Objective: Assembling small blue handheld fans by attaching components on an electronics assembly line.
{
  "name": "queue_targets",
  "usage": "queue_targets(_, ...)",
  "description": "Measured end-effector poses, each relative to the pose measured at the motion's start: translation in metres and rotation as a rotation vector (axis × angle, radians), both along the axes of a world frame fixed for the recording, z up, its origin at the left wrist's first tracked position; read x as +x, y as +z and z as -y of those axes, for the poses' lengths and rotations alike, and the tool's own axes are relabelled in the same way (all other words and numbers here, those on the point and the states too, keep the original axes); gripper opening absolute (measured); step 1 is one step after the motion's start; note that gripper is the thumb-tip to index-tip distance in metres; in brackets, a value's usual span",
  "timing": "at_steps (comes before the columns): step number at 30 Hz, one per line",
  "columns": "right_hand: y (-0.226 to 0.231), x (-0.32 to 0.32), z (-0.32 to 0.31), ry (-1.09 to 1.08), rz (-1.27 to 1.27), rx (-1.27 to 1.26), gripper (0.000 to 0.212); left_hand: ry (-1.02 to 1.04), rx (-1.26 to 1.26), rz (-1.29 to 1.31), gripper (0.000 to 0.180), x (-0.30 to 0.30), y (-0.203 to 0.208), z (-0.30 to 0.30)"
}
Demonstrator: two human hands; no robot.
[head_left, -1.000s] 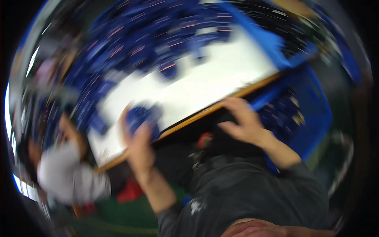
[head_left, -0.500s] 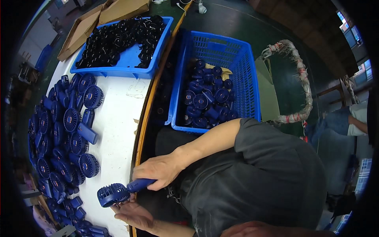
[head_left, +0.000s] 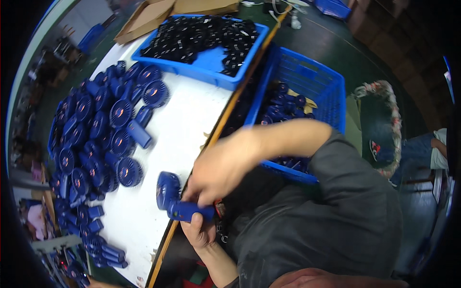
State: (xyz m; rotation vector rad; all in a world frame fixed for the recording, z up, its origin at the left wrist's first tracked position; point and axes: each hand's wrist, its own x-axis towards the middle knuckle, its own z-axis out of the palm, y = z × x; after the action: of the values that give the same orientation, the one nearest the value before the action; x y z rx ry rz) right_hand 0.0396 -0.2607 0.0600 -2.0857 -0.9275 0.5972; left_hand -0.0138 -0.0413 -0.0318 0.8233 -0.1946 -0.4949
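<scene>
One fan [head_left: 181, 210] in left hand [head_left: 201, 233]

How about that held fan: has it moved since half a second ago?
Yes: the fan has shifted along the wooden table edge, nearer the blue tray.

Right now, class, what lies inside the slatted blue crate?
Dark blue handheld fans lie heaped in the crate, beside something tan. The right forearm hides part of the heap, which itself hides the bottom.
</scene>
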Motion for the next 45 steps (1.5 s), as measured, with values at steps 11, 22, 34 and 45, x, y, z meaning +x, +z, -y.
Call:
queue_targets(11, -0.025, 0.167, 0.176, -0.92, 0.319, -1.0, 0.029, 0.185, 0.055, 0.08, 0.034, -0.002, 0.022, -0.022)
queue_targets(22, -0.048, 0.176, 0.185, -0.978, 0.308, -1.024, 0.031, 0.218, 0.269, 0.008, 0.034, 0.004, 0.017, -0.024)
queue_targets(34, -0.011, 0.14, 0.117, -0.76, 0.215, 0.195, 0.02, 0.357, 0.43, 0.06, 0.047, 0.012, 0.013, -0.022)
queue_targets(45, -0.058, -0.027, -0.057, -0.307, 0.085, 0.675, 0.013, 0.352, 0.372, 0.06, 0.058, 0.013, 0.009, -0.028)
